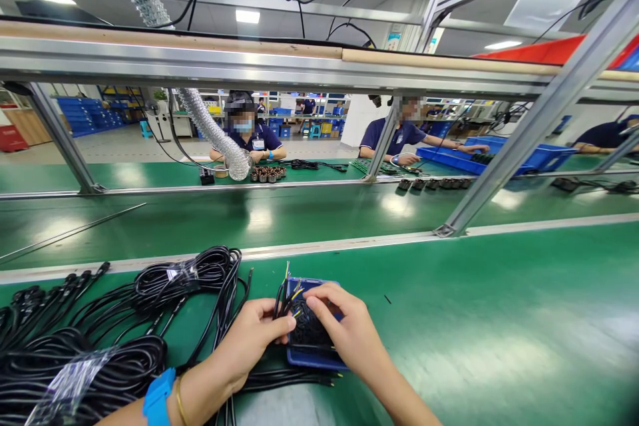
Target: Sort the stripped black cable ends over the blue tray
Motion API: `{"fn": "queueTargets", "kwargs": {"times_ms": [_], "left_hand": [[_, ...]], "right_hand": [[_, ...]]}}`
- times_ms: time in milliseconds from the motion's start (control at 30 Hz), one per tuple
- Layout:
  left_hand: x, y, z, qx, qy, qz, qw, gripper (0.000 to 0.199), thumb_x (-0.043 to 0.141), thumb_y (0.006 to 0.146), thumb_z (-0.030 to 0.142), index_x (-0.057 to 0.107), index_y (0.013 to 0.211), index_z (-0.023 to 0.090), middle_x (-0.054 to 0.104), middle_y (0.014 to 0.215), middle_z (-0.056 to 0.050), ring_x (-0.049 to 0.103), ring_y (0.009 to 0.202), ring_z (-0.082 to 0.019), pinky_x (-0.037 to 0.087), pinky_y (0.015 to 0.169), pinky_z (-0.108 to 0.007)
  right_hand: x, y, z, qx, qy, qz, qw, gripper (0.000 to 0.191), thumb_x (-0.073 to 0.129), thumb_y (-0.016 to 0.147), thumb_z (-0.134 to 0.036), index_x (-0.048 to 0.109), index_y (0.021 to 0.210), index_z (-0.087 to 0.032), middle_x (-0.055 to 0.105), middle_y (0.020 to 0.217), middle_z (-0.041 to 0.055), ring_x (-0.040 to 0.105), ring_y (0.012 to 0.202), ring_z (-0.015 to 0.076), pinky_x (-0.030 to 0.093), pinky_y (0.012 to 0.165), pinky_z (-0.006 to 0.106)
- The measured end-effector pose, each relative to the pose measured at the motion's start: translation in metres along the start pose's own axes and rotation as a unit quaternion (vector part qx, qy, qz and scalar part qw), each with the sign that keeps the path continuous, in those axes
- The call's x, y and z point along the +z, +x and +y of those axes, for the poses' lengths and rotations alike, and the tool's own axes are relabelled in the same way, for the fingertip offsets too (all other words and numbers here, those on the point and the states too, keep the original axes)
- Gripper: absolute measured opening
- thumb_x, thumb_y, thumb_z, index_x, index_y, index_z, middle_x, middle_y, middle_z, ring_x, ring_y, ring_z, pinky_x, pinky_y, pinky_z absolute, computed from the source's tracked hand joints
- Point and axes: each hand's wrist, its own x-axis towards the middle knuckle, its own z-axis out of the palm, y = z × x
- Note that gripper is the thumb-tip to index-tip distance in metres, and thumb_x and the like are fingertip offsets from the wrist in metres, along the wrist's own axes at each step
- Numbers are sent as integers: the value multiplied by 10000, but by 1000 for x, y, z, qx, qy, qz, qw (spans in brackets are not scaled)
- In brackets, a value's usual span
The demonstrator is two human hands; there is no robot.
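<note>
My left hand (254,336), wearing a blue wristband (158,398) and a thin bangle, is closed around several black cables (280,303). Their ends point up, with yellow and other thin wires (297,293) showing. The fingertips of my right hand (339,316) are pinched together right beside these wire ends. Whatever sits between those fingertips is too small to make out. Under both hands lies a blue tray (314,361) holding many small black pieces (308,329), partly covered by the hands. More black cable ends (294,379) lie in front of the tray.
Bundled black cables (187,276) and a taped coil (74,379) fill the left side. A metal frame with a slanted post (529,106) crosses ahead. Beyond it, co-workers sit at a green bench with blue bins (544,156). A silver duct (214,130) hangs down.
</note>
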Motion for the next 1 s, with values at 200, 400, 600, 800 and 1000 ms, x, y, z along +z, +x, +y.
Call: {"fn": "queueTargets", "kwargs": {"times_ms": [200, 400, 600, 800, 1000], "left_hand": [[0, 0, 0, 0, 3, 2, 1000, 207, 709, 659, 332, 628, 674, 142, 555, 600, 12, 466, 613, -143, 353, 631, -277], [-1, -1, 0, 3, 11, -3, 1000, 175, 695, 680, 307, 635, 682, 143, 550, 620, 19, 466, 623, -136, 354, 636, -268], [0, -2, 2, 5, -5, -2, 1000, 197, 713, 664, 329, 634, 667, 148, 553, 605, 18, 465, 619, -139, 358, 634, -268], [1, -1, 3, 0, -15, -2, 1000, 241, 736, 635, 357, 632, 652, 141, 539, 590, 18, 452, 607, -140, 349, 626, -275], [-2, 2, -4, 3, -17, -10, 1000, 259, 762, 645, 372, 654, 675, 138, 548, 608, 14, 458, 618, -141, 357, 633, -276]], "right_hand": [[1, 6, 13, -93, -328, -162, 926, 128, 728, 765, -130, 754, 838, -231, 726, 774, 57, 584, 794, 258, 400, 696, 354], [6, 8, 12, -100, -346, -183, 915, 138, 703, 771, -98, 706, 682, -203, 696, 711, 45, 560, 740, 217, 365, 671, 329], [-8, 7, 9, -51, -236, -101, 965, 126, 576, 858, -126, 662, 802, -198, 676, 800, 40, 561, 798, 215, 428, 714, 324], [-5, 1, 0, -19, -37, -21, 999, 196, 456, 937, -251, 586, 798, -204, 615, 764, 21, 555, 708, 168, 456, 651, 280], [-5, -1, -6, -68, -51, -14, 996, 180, 465, 925, -215, 555, 769, -211, 591, 736, 16, 525, 713, 174, 433, 654, 284]]}}
